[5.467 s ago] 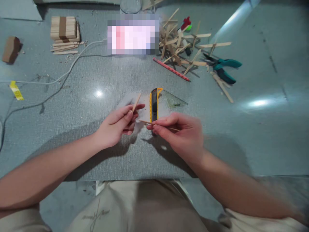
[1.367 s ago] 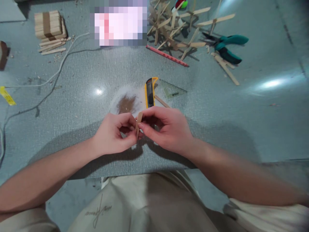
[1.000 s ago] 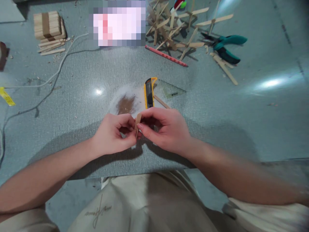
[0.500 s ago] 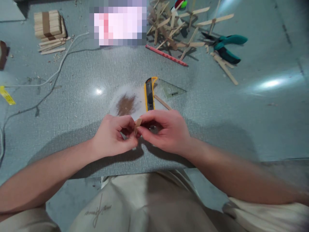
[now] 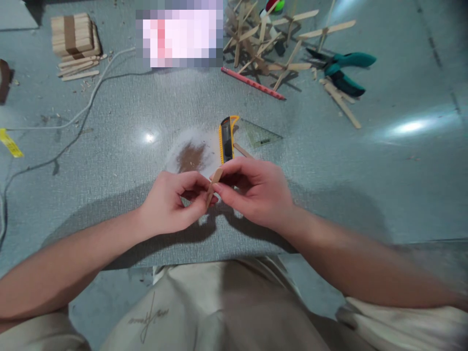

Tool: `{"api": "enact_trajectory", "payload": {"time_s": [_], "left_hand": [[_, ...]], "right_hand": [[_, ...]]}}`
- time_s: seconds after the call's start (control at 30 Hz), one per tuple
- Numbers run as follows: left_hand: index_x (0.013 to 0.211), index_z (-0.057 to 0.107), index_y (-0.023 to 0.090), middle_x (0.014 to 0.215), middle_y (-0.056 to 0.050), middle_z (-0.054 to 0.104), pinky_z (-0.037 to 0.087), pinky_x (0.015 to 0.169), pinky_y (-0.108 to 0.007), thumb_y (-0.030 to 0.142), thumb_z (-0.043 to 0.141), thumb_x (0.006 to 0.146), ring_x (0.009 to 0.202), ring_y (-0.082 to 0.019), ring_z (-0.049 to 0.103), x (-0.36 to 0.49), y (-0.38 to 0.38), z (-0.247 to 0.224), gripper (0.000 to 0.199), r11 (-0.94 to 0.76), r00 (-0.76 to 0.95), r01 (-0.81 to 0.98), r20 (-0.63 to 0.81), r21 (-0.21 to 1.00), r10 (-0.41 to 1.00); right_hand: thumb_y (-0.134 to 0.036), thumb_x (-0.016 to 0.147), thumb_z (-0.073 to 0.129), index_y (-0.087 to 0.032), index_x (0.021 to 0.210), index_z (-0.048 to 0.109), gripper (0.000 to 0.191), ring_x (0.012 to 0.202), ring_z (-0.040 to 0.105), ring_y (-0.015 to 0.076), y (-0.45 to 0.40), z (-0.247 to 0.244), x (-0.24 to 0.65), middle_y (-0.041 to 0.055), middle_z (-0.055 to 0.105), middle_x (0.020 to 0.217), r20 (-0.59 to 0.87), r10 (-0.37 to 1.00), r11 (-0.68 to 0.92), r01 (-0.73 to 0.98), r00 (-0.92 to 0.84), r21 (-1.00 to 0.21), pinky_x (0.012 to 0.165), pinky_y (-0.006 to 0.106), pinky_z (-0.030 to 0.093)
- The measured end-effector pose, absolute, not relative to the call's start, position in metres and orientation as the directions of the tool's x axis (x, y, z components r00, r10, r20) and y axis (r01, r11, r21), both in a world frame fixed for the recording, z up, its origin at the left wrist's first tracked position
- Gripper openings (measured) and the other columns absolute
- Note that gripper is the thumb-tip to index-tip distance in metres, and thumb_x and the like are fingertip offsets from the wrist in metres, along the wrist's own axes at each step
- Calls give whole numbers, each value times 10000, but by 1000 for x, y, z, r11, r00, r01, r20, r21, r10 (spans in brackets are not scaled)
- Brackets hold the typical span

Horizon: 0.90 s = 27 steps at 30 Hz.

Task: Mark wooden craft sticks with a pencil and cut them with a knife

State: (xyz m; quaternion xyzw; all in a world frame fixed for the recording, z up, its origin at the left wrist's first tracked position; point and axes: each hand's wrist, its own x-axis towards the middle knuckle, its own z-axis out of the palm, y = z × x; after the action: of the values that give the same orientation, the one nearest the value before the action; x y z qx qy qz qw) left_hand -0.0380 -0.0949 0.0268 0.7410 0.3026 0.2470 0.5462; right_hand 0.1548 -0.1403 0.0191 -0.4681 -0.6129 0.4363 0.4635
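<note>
Both hands [image 5: 171,202] pinching one stick [image 5: 217,175], brown band [image 5: 70,35] (stacked sticks [image 5: 85,33] inside)

Just in from the near edge of the desk [image 5: 124,151], the left hand [image 5: 175,202] and right hand [image 5: 258,192] pinch a wooden stick [image 5: 217,176] between them. Beyond lies a yellow cutter [image 5: 226,139]. Farther from that edge, I see bundled sticks [image 5: 73,36] leftward, crossed sticks [image 5: 261,66] and teal-handled pliers [image 5: 333,67] rightward.

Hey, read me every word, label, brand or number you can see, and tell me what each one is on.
None can be read for certain.
Beige garment: dark script, illegible.
Yellow tag: faint marks, too small.
Clear set square: small dark label, too small.
Pixelated rectangle: any text is blurred out.
</note>
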Motion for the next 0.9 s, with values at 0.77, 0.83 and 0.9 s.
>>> {"api": "enact_trajectory", "payload": {"time_s": [0.77, 0.83, 0.9], "left_hand": [[709, 639, 156, 575, 58, 652, 459, 507, -96, 91, 585, 753, 501, -42, 602, -38, -95, 21, 95, -354, 691, 179, 139, 918, 710], [710, 642, 151, 579, 56, 647, 458, 519, -98, 94, 580, 749, 510, -42, 602, -39, -96, 22, 93, -373, 693, 188, 147, 909, 706], [703, 639, 149, 575, 54, 638, 453, 522, -101, 100, 575, 744, 509, -42, 594, -40, -97, 22, 90, -388, 696, 193, 153, 901, 702]], "right_hand": [[-151, 916, 647, -218, 863, 681, 92, 631, 668, 101, -146, 19, 154, -36, 735, 743, 325, 923, 382, 400, -205, -833, 607, 222, 537], [-139, 911, 642, -226, 863, 677, 106, 644, 680, 101, -146, 19, 154, -40, 742, 753, 338, 917, 397, 403, -212, -825, 625, 221, 551], [-125, 900, 642, -230, 854, 672, 119, 646, 683, 98, -147, 19, 154, -44, 745, 754, 359, 908, 417, 401, -215, -816, 631, 217, 555]]}}
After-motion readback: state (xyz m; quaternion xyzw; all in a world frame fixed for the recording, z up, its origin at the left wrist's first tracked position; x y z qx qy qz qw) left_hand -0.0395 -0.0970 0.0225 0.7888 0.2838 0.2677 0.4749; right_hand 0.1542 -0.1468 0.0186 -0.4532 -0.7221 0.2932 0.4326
